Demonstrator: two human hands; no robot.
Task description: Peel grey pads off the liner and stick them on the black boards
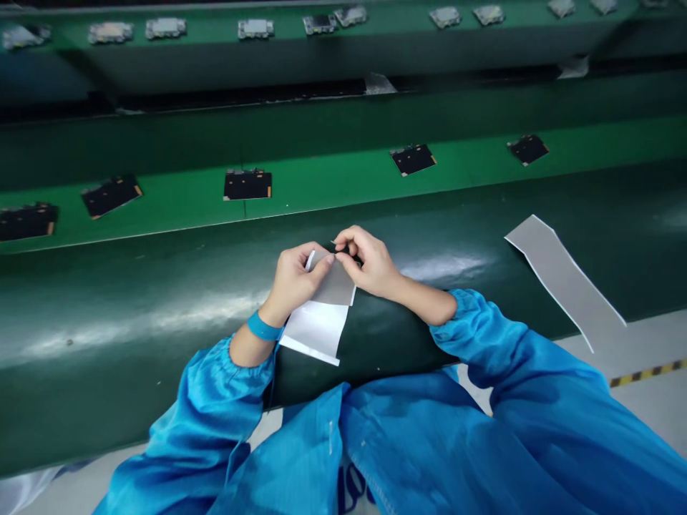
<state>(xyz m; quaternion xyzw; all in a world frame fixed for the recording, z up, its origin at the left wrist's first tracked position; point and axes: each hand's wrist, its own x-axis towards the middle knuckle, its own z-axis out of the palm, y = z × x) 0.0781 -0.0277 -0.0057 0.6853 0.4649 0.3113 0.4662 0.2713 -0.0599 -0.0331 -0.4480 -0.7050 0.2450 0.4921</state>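
Note:
My left hand (301,279) grips a strip of grey-and-white sheet (316,325) near its top, thumb on the grey face. The sheet's lower part is bright white and hangs toward me over the green bench. At the sheet's upper edge my right hand (370,263) is closed in a pinch, its thumb and fingertips meeting close to my left thumb. Something tiny shows at those right fingertips, too small to name. A blue band (264,327) circles my left wrist.
Another long grey strip with white edges (572,275) lies to the right, reaching past the front edge of the bench (134,372). Several black circuit boards (247,184) lie along the bright green belt (333,179) ahead. Several silvery parts (255,28) sit on a raised green shelf (209,36) behind.

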